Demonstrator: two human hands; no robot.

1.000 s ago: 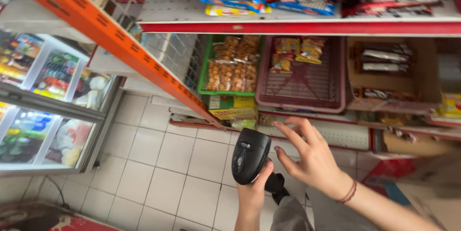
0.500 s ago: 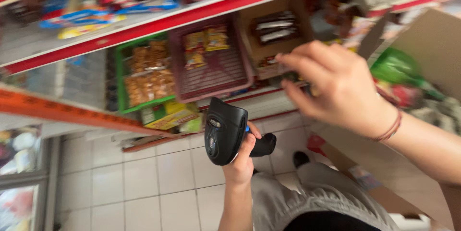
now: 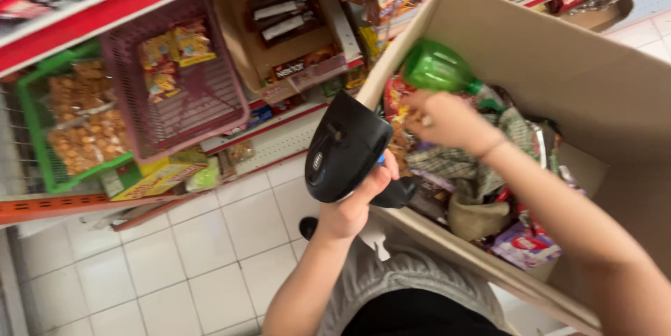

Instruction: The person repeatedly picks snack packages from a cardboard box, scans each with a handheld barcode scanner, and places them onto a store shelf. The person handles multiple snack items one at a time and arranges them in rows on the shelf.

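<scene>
Our left hand (image 3: 358, 200) was wrapped tight around the handle of a black scanner (image 3: 346, 149), fingers curled all the way round it. The scanner's fat head pointed up and to the left, toward the shelves, and it sat just in front of the near edge of a big cardboard box (image 3: 559, 49).

Our right hand (image 3: 442, 121) was down inside that box, fingers bent over the packets there. It was blurry, so we could not tell if it pinched anything or just touched. A green bottle (image 3: 435, 68) lay tilted right above that hand, very close to it (maybe touching, we could not be sure). Under the hand were snack packets, a checked cloth (image 3: 461, 161) and a purple packet (image 3: 521, 246) lower down.

On the left stood the shelves with red edges. A pink basket (image 3: 189, 109) held yellow packets, and a green basket (image 3: 45, 161) beside it held brown snacks. A brown tray (image 3: 244, 42) with dark bars sat next to the pink one. White floor tiles (image 3: 175, 266) lay below.
</scene>
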